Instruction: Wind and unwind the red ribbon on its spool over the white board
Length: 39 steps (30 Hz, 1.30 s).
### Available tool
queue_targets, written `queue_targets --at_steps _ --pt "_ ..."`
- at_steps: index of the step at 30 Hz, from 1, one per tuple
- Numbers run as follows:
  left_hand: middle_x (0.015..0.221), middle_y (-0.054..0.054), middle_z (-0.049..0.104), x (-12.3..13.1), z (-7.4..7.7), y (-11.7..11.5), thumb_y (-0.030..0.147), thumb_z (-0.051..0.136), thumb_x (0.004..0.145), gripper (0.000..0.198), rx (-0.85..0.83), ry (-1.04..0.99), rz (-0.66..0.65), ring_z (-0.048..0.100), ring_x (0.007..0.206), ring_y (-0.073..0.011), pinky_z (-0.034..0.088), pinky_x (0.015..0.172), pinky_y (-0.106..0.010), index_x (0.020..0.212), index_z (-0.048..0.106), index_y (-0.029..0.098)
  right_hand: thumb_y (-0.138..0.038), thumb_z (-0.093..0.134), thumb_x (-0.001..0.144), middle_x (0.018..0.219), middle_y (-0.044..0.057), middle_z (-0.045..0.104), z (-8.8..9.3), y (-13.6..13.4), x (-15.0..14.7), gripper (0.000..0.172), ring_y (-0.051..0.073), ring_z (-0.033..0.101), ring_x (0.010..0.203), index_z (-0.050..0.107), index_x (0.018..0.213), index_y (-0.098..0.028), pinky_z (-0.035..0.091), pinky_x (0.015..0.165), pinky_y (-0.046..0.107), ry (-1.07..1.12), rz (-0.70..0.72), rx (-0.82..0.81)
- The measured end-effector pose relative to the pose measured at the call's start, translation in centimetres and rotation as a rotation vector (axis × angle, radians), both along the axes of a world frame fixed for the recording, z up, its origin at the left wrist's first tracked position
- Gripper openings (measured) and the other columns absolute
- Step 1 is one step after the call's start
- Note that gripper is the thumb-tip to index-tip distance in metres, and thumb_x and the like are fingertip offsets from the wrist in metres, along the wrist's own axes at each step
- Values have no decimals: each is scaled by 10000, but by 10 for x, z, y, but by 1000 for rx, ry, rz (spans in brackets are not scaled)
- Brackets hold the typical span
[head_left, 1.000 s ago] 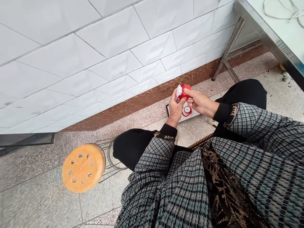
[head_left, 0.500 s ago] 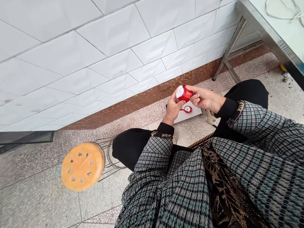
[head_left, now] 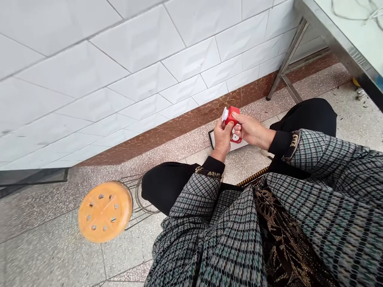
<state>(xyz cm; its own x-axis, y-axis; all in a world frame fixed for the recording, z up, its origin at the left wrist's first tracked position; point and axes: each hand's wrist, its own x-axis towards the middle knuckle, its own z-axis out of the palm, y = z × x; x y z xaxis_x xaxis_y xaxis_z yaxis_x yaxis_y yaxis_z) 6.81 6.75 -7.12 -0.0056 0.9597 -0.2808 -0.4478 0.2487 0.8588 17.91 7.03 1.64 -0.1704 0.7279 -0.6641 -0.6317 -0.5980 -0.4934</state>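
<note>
Both hands are together in front of me on a spool of red cord (head_left: 233,114), its white end cap turned to the left. My left hand (head_left: 222,137) is closed around the lower left side, with its thumb along the spool. From the right, my right hand (head_left: 251,128) presses its thumb on the red winding, its other fingers curled below. Beneath the hands, a white dark-edged board or box (head_left: 237,144) lies low near the floor. A red loop around a white disc (head_left: 235,138) shows on it, partly hidden by my fingers.
An orange round stool (head_left: 105,211) with a wire frame stands at the left. White wall tiles (head_left: 143,44) rise ahead above a brown skirting. A metal-legged table (head_left: 338,36) with a cable on top stands at the upper right. My bent knees flank the hands.
The spool has turned so its white end faces more to the left and shows edge-on. My left hand has shifted slightly right, my right hand slightly left, over the white board.
</note>
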Motion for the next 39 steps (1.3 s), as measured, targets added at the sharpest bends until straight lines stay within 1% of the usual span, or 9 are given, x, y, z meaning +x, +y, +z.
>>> queue_targets --at_steps 3,6,8,12,16,23,28,34,39 --pt "802 14 706 -8 -5 5 511 1009 652 647 39 27 -51 418 484 -36 310 430 -197 1185 758 244 -219 601 1122 553 -104 454 5 11 11 216 12 321 372 575 911 -186 293 357 80 40 29 -40" --pt "1076 -66 785 -18 -13 12 520 1004 647 730 120 103 -113 642 702 -119 510 588 -252 1280 742 266 -194 577 1127 581 -99 496 10 20 21 167 4 315 358 585 961 -184 274 334 78 77 77 -76" --pt "1201 -97 785 -23 -17 15 552 988 656 765 159 158 -149 720 897 -185 595 740 -315 1318 727 269 -184 563 1130 611 -92 535 11 23 24 139 -2 326 353 586 993 -182 276 328 76 91 87 -96" --pt "1306 -109 774 -24 -18 16 624 961 661 793 202 213 -156 735 1102 -247 628 912 -391 1328 716 272 -193 570 1125 632 -86 544 8 25 25 103 -11 330 343 588 1024 -184 279 330 76 116 102 -112" --pt "1361 -131 749 -22 -17 14 627 965 655 822 256 182 -133 696 1268 -280 607 1032 -427 1344 705 261 -219 577 1123 586 -99 469 5 26 26 113 -5 308 337 584 1014 -191 268 330 78 139 132 -124" --pt "1242 -104 782 -21 -17 14 627 972 640 859 236 116 -143 732 1197 -240 615 997 -388 1376 710 270 -251 639 1099 561 -121 372 6 25 27 130 11 294 349 572 999 -201 280 329 81 185 200 -126" --pt "1116 -75 810 -22 -13 14 657 987 580 852 207 69 -140 752 935 -171 620 808 -292 1302 765 261 -254 619 1109 559 -124 333 9 28 31 137 15 284 357 572 992 -202 282 336 81 165 203 -137" --pt "946 -35 803 -15 -9 10 650 990 589 749 139 49 -68 669 694 -112 550 622 -247 1193 791 255 -235 734 1042 584 -107 437 5 10 15 180 19 324 398 580 956 -200 305 363 95 58 142 3" --pt "1046 -50 804 -6 -8 6 638 968 644 692 135 74 4 695 788 -120 548 675 -245 1180 773 247 -151 636 1084 607 -78 514 3 -2 -1 223 24 371 417 574 872 -180 336 387 114 -10 26 67"
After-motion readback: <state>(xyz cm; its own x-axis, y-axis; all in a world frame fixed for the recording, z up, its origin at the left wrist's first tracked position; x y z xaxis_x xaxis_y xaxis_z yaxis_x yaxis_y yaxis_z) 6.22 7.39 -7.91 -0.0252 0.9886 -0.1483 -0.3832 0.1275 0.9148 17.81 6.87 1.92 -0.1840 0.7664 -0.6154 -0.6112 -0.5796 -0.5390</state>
